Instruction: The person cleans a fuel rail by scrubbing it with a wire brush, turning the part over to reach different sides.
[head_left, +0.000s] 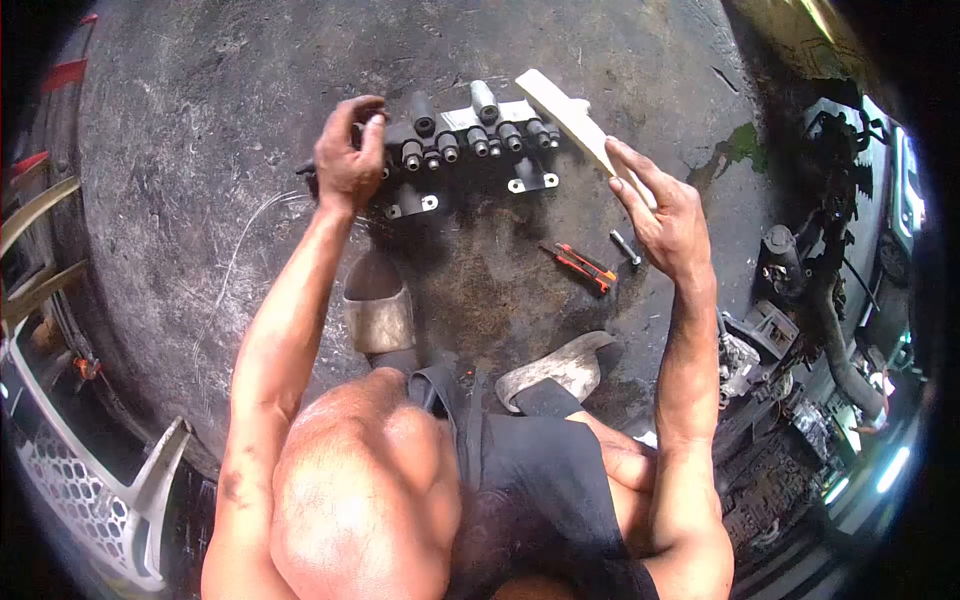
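Student: Taking 12 o'clock as straight ahead and the middle of the view as the dial's centre, what lies nearest?

Instructor: A left slipper (378,315) at 9 o'clock and a right slipper (555,372) between 4 and 5, set apart, presumably to steady a low crouch.

Student: And beyond these?

Instructor: An orange-handled tool (583,267) between 2 and 3 o'clock, a bolt (625,247) just beside it. They lie on the floor (200,130), probably for easy reach of the right hand (668,215).

Student: How do that hand's fingers stand?

Instructor: At 2 o'clock, slightly bent, they and the thumb close on the near end of a pale bar (570,118). Such an end grip leaves most of its length free, slanting towards 1 o'clock beside the dark assembly (480,143).

Student: The left hand (345,165)?

Instructor: Between 10 and 11 o'clock, by the assembly's left end: fingers curled, thumb and forefinger parted. Whether it holds or touches anything cannot be told; it may be placed to steady that end.

Student: And the assembly itself?

Instructor: Farthest, at 12 o'clock, crosswise between the hands. Its fittings (412,155) face 6 o'clock, seemingly to keep the row in sight; 2 larger cylinders (485,101) lie behind, and 2 tabs (413,206) project nearer.
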